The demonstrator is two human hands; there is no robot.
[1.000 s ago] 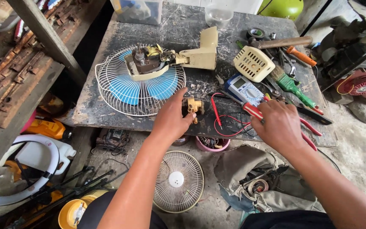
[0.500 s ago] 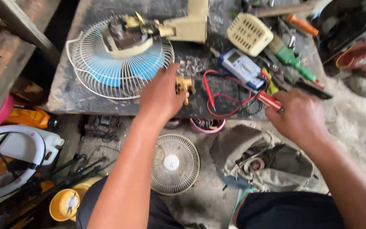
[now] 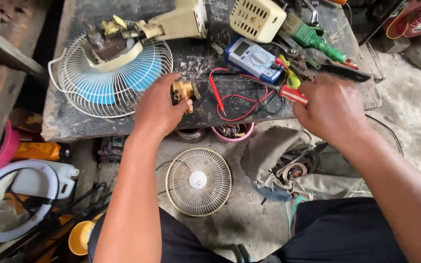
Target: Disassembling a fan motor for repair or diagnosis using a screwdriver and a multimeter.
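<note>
Pinching a small yellow-brass fan part (image 3: 183, 91) at the worktop's (image 3: 64, 127) front edge, the left hand (image 3: 159, 107) closed on it; the right hand (image 3: 332, 109), at three o'clock, clamped a red-handled probe (image 3: 293, 94). Probably the part could slip off the edge if the grip loosened.

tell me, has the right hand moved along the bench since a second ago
Yes. The right hand, gripping the red-handled tool, has shifted toward the blue multimeter.
</note>
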